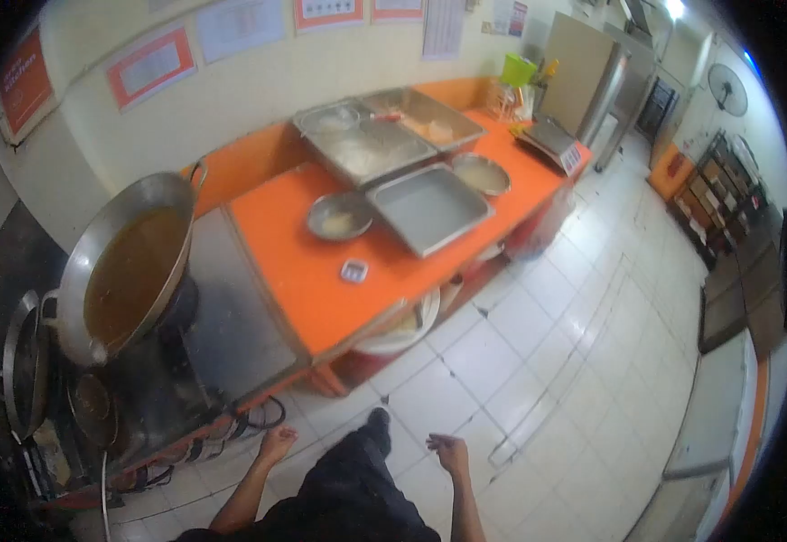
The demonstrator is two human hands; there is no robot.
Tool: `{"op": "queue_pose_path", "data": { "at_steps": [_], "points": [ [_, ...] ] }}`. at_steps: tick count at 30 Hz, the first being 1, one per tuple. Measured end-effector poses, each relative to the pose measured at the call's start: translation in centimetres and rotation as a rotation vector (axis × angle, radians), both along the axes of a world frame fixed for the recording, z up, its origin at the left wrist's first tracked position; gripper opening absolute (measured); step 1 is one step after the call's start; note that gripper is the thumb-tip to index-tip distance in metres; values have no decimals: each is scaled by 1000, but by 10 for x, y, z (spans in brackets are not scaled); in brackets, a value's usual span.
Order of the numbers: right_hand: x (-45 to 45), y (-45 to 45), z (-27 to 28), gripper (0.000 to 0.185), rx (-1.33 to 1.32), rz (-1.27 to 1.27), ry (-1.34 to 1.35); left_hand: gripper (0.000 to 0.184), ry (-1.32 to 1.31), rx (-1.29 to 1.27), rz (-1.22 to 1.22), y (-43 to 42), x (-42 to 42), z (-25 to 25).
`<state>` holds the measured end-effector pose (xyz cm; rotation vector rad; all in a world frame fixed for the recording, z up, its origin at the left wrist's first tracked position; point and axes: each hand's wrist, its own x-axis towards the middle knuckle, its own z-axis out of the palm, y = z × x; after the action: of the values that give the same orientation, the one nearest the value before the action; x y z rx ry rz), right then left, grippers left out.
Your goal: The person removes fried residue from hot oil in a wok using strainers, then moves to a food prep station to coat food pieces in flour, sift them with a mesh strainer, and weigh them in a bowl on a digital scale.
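Note:
My left hand [278, 444] hangs low over the floor beside the stove, its fingers loosely bent and holding nothing that I can see. On the other side of my legs, my right hand [448, 451] is held over the tiles with fingers apart and nothing in it. Neither hand touches anything. Ahead, the orange counter [271, 253] bears an empty-looking metal tray [431, 206], a metal bowl [340, 217] with a little pale food, another bowl [481, 175] and a small white timer-like device [353, 271]. A large wok [140, 262] of brown liquid stands on the stove at left.
Two deep metal pans [366, 149] sit against the wall, a strainer over one. A weighing scale [551, 144] is at the counter's far end. White tiled floor [547, 361] runs between the counter and a chest-like white unit [709, 406] at right. Pans [27, 361] crowd the stove's left.

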<state>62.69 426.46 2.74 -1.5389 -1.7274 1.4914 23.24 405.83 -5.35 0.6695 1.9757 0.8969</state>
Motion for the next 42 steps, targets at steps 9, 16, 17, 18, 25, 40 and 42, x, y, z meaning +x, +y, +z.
{"op": "queue_pose_path", "data": {
  "at_steps": [9, 16, 17, 18, 25, 40, 42],
  "points": [
    [110, 166, 32, 31, -185, -127, -116, 25, 99, 419, -327, 448, 117, 231],
    [210, 289, -46, 36, -432, -226, -94, 23, 490, 642, 52, 727, 22, 281],
    [208, 327, -46, 35, -453, -175, -140, 25, 601, 577, 64, 765, -9, 274],
    [190, 374, -29, 35, -478, -125, -187, 27, 708, 503, 71, 797, -38, 259],
    [167, 633, 32, 38, -207, 37, -114, 23, 818, 55, -106, 916, -154, 194],
    [96, 754, 44, 43, -374, 80, -191, 20, 852, 376, 378, 863, -313, 400],
    [65, 756, 55, 43, -365, 178, -239, 20, 957, 348, 373, 863, -342, 394]
  ]
}}
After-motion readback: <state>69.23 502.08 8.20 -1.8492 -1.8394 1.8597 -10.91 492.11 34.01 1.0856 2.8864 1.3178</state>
